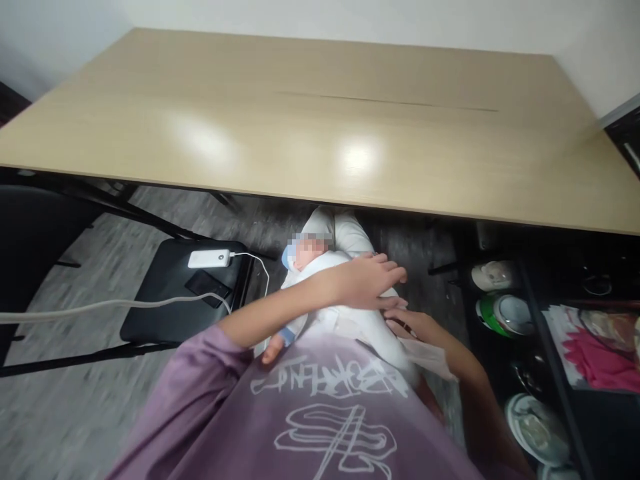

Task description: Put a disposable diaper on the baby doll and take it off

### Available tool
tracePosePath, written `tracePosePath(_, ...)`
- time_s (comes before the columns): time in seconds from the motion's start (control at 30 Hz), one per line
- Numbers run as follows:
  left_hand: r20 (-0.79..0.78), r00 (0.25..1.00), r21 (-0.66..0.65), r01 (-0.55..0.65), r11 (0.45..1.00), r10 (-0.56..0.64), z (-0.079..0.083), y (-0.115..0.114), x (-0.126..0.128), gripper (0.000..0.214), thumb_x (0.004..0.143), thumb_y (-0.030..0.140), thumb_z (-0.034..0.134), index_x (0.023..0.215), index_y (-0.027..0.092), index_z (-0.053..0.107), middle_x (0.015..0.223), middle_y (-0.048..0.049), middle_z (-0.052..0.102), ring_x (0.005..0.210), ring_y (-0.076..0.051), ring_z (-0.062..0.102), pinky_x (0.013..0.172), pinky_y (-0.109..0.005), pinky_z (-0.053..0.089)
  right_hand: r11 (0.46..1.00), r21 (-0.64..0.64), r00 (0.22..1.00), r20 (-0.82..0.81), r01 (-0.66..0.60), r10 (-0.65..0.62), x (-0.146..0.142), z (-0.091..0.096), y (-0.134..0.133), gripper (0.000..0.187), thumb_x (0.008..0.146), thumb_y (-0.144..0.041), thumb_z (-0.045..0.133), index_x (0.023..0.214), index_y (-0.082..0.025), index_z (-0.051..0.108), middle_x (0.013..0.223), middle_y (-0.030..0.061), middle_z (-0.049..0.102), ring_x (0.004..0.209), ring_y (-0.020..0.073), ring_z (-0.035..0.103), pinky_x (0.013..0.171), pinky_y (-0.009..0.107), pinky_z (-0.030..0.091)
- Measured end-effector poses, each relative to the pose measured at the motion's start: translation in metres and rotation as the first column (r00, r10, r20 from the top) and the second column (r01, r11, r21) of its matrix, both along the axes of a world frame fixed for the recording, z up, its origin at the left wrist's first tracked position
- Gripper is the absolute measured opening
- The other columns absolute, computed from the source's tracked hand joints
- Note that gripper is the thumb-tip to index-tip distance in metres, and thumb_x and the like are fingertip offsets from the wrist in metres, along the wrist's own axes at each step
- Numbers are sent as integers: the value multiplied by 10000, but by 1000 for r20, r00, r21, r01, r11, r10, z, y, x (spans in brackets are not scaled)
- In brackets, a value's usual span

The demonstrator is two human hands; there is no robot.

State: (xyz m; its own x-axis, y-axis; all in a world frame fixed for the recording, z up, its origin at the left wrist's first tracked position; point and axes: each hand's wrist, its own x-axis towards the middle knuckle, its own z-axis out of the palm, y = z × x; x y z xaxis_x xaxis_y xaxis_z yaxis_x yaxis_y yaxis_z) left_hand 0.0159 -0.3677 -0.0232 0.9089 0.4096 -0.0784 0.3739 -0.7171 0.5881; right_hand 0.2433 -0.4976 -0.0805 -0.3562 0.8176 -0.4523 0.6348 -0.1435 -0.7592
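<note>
Across my lap lies a baby-sized figure [325, 267] in white clothing and a pale blue cap, its head to the left and its face blurred. Whether it is a doll or a baby I cannot tell. One small hand [273, 349] of it sticks out below my left forearm. Over the white clothing rests my left hand [373, 280], palm down, its fingers stretched out. My right hand [407, 325] is just below it at the figure's legs, fingers curled; what they hold is hidden. A thin pale sheet [431, 355] hangs by my right wrist.
A wooden table [225, 107] spans the front. On a black chair [165, 293] to the left lie a white power bank [209, 259] with a cable and a dark phone [206, 287]. Black shelves on the right hold a green container [493, 315], a white-rimmed tub [537, 430] and pink cloth [600, 360].
</note>
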Motion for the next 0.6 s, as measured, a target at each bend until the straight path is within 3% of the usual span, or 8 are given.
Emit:
tracePosePath(0.1,-374,910,-115,147,982,-180,-29,42,57,464,803,461,893,1185,203,834,1195,-146,840,1295,-386,711,1112,-442,508,1000,16,999,47,21,-22,-4,-21,-4,381,1073,-567,521,1118,-365,840,1132,82,862,1027,357,819,903,498,634)
tracePosePath(0.17,-421,848,-242,236,941,-321,-46,49,71,538,726,439,940,1191,185,845,1129,-127,856,1180,-361,764,1060,-403,538,999,0,997,59,51,-51,-4,-33,-9,361,1035,-563,561,1151,-363,838,1083,78,863,973,347,826,887,499,648)
tracePosePath(0.23,-377,858,-270,260,927,-350,-55,43,69,628,727,414,940,1283,152,813,1169,-131,852,1111,-335,786,997,-386,562,995,-22,993,64,97,-96,0,-44,-15,355,976,-595,615,1158,-388,838,1028,71,851,917,351,827,845,516,668)
tracePosePath(0.27,-344,889,-236,229,944,-301,-57,37,65,670,735,407,939,1326,133,784,1210,-144,842,1109,-334,786,970,-387,569,993,-27,992,56,117,-116,2,-49,-18,358,952,-617,631,1167,-418,836,1021,67,841,907,360,828,822,533,678)
tracePosePath(0.37,-176,984,-52,1,999,-10,-51,15,44,690,763,447,944,1327,113,728,1245,-166,812,1101,-344,777,938,-421,571,991,21,990,42,133,-133,9,-58,-23,393,866,-642,702,1233,-553,811,1131,67,823,1038,434,828,825,616,694)
tracePosePath(0.47,54,989,18,-142,990,141,-38,3,24,587,823,524,928,1228,155,718,1158,-128,799,1011,-303,763,897,-418,562,986,92,983,109,139,-149,13,-54,-18,594,781,-593,787,1372,-635,742,1332,77,805,1298,511,755,934,691,675)
tracePosePath(0.53,135,975,18,-181,983,177,-29,2,13,494,847,532,914,1145,189,719,1087,-99,786,956,-277,744,850,-403,548,987,50,978,139,153,-158,14,-44,-13,671,786,-568,809,1447,-627,706,1363,85,808,1277,497,773,934,661,683)
tracePosePath(0.6,169,962,8,-216,976,212,-20,4,4,399,849,484,907,1071,213,714,1038,-74,768,932,-263,728,828,-396,535,992,-24,983,142,125,-120,17,-32,-11,662,814,-555,827,1467,-575,719,1265,89,845,1090,432,845,855,577,708)
